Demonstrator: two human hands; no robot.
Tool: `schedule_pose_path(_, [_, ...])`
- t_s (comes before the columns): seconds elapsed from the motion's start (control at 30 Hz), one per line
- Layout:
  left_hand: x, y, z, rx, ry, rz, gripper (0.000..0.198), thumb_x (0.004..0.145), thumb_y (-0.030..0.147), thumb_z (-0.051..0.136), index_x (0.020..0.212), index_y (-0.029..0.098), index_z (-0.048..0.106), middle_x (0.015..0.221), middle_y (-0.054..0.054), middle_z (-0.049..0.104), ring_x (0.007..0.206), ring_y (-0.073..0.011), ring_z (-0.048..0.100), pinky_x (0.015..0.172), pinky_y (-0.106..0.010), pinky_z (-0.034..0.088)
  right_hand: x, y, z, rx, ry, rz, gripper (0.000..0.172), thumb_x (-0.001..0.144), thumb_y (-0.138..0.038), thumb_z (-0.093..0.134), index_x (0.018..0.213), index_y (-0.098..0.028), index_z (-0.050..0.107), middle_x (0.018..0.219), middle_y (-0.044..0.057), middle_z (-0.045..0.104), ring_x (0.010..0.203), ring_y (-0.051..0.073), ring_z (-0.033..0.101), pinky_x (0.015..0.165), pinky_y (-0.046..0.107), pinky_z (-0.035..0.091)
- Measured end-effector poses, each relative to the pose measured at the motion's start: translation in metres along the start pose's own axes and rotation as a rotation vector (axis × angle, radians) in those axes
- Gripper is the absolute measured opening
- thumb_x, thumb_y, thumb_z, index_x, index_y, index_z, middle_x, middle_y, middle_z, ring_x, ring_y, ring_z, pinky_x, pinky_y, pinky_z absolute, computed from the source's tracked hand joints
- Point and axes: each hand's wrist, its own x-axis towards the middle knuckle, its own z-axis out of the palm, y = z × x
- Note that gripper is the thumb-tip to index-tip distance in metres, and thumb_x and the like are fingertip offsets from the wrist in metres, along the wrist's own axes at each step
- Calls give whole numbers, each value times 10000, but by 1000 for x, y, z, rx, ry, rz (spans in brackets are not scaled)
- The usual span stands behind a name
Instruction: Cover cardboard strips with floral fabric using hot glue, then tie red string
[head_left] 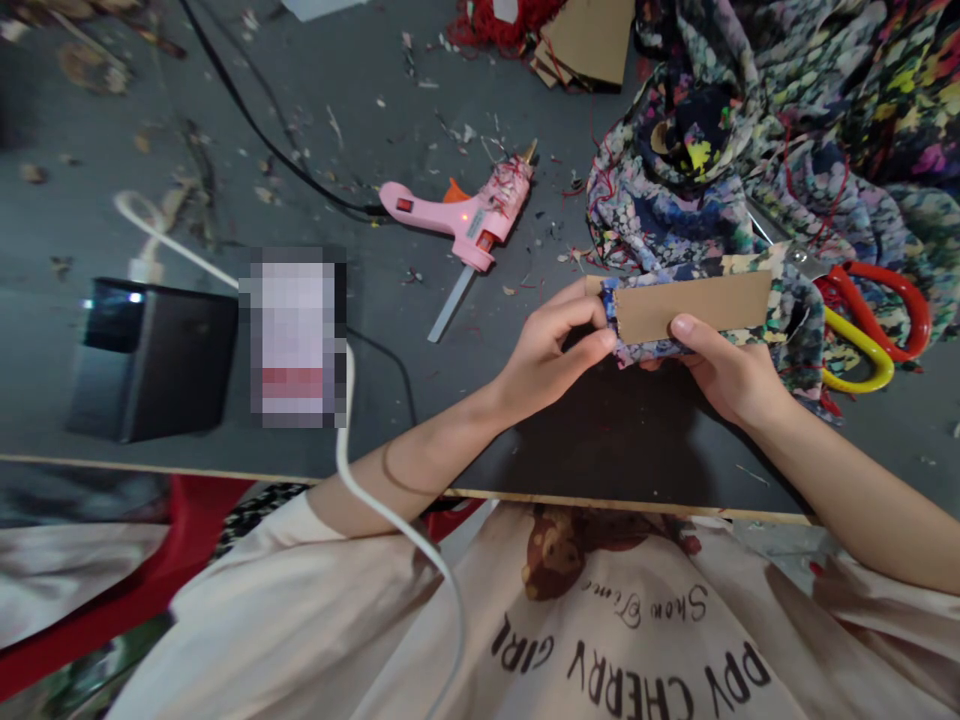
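Note:
My left hand [559, 345] pinches the left end of a brown cardboard strip [694, 303] where flowered fabric [652, 345] folds over its edge. My right hand [731, 375] holds the same strip from below, thumb pressed on its lower edge. The fabric wraps around the strip's underside and trails off to the right. Both hands hover just above the grey table [337, 120].
A pink glue gun [465, 215] lies left of the hands with a black cord running up-left. Red and yellow scissors [870, 320] rest at right on a heap of flowered cloth [787, 110]. A black box [150, 355], white cable [352, 470] and cardboard pieces [589, 40] also lie about.

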Motion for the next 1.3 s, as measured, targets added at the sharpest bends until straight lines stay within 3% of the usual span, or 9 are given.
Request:
schedule_pose_path(0.1, [0,1,0,-18,-18,10,393,963,471,506,692,187,489,785,-13,515,765,-161,516,704,-296,425,0,-8,6,67,5,29,450,621,-623,815,799,-223,714,748,9,743,746,241,733,653,386,646])
schedule_pose_path(0.2, [0,3,0,-9,-33,-14,384,941,481,550,704,186,485,809,-15,510,773,-158,515,695,-291,423,1,-11,8,83,19,22,450,595,-618,834,780,-225,719,721,-4,733,687,216,720,617,355,639])
schedule_pose_path(0.43, [1,2,0,31,-14,3,404,927,512,563,700,187,487,811,-27,534,771,-153,526,699,-283,440,0,1,-2,-31,-40,-38,376,766,-605,716,713,-233,716,730,11,744,744,226,728,828,416,634])
schedule_pose_path(0.7, [2,1,1,87,0,-3,468,901,589,569,675,190,476,780,-27,528,748,-154,511,671,-277,431,0,6,-4,-80,-12,-49,381,758,-626,710,753,-245,720,783,13,764,820,256,744,929,460,613])
schedule_pose_path(0.9, [1,-1,2,63,0,48,397,920,489,592,688,185,485,789,-19,518,739,-146,509,656,-273,407,0,3,-3,-74,-17,-81,363,773,-605,709,744,-242,713,761,9,758,763,239,733,888,450,628])
schedule_pose_path(1.07, [1,0,2,89,-10,23,413,922,521,563,694,188,481,799,-27,534,756,-152,518,669,-278,433,0,3,-3,-66,-13,-75,359,768,-600,719,752,-242,716,754,10,755,757,241,735,877,450,633])
schedule_pose_path(1.3, [-1,2,0,87,-21,-24,367,920,493,580,729,184,528,831,-32,571,819,-159,551,749,-280,456,1,-7,5,75,37,-29,411,629,-592,824,825,-247,714,810,0,768,691,229,724,669,391,654])
